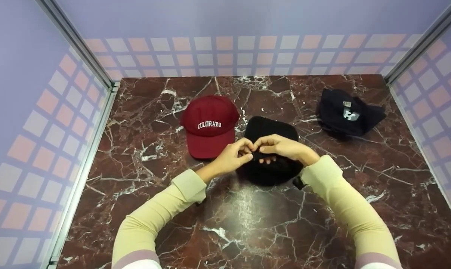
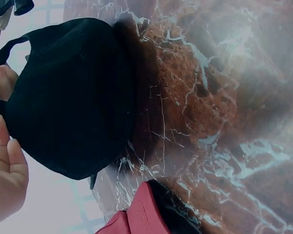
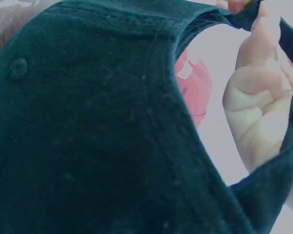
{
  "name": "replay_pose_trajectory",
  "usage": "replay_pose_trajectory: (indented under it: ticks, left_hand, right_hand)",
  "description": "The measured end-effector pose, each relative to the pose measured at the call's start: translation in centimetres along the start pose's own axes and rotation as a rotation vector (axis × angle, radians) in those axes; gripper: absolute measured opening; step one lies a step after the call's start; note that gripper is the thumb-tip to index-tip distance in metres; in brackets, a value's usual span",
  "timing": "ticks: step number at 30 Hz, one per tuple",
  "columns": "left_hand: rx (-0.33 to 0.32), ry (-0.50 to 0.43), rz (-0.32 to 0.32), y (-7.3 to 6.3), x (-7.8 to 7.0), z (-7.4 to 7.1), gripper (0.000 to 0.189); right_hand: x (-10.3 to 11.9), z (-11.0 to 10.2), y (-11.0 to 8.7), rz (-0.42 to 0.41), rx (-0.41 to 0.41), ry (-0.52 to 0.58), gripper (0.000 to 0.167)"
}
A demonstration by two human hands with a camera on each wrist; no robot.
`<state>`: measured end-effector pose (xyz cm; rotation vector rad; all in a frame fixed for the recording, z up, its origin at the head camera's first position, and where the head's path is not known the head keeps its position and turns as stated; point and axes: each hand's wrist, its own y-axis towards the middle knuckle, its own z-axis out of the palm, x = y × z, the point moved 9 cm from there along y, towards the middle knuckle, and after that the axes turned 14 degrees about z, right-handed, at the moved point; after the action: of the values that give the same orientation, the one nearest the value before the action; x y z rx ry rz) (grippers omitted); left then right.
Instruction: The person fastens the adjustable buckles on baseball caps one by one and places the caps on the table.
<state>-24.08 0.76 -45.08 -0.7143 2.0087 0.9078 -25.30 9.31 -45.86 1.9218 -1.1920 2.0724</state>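
A black cap (image 1: pixel 271 127) sits in the middle of the table, its back opening and strap (image 3: pixel 278 183) toward me. My left hand (image 1: pixel 233 154) pinches the strap between thumb and fingers. Meeting it from the other side, my right hand (image 1: pixel 285 147) also pinches the strap, and some of its fingers pass through the opening. In the left wrist view, the cap's dark crown (image 2: pixel 78 97) hides part of the hands. The exact fastening under the fingertips is too small to tell. Just left of the black cap lies a red cap (image 1: pixel 210 116) lettered COLORADO.
A navy cap (image 1: pixel 343 112) with a white patch lies at the back right, tilted on its side. The marble-patterned table (image 1: pixel 225 224) is bordered by a tiled back wall (image 1: pixel 225 52) and side walls with metal rails (image 1: pixel 85 172).
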Motion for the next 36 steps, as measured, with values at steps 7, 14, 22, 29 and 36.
replay_pose_trajectory:
  ticks: [7,14,22,29,36]
  left_hand:
    - [0.001,-0.233,-0.083,-0.1,0.7,0.4,0.018]
    - [-0.007,-0.306,-0.107,-0.1,1.0,0.4,0.023]
    - [-0.025,-0.228,-0.139,-0.2,-1.5,-0.6,0.034]
    - [-0.066,-0.176,-0.193,-0.3,-1.2,-1.1,0.035]
    - [-0.077,-0.13,-0.198,-0.1,-1.2,-1.3,0.036]
  right_hand:
    - [0.3,0.4,0.0,-0.004,0.03,-0.015,0.029]
    - [0.1,1.0,0.1,0.045,0.128,0.044,0.03]
    - [0.0,1.3,0.6,0.11,0.067,-0.045,0.023]
    - [1.8,1.1,0.6,-0.011,-0.236,-0.405,0.03]
    - [2.9,0.7,-0.1,-0.044,-0.521,-0.787,0.028]
